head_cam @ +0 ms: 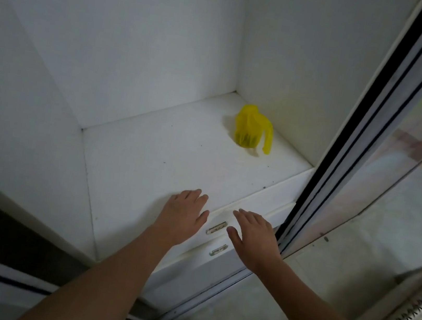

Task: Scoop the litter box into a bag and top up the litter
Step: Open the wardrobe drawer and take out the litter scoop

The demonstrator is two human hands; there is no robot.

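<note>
A crumpled yellow plastic bag (253, 131) lies at the back right corner of a white wardrobe shelf (166, 158). My left hand (184, 214) hovers over the shelf's front edge, palm down, fingers apart, holding nothing. My right hand (254, 235) is beside it, over the drawer fronts, also open and empty. Both hands are well short of the bag. No litter box, scoop or litter is in view.
Two white drawers with small metal handles (217, 228) sit below the shelf. A sliding mirrored door (363, 160) with a dark frame stands at the right. White walls enclose the shelf. A tiled floor (353, 263) and a white stitched cushion (417, 314) lie at the right.
</note>
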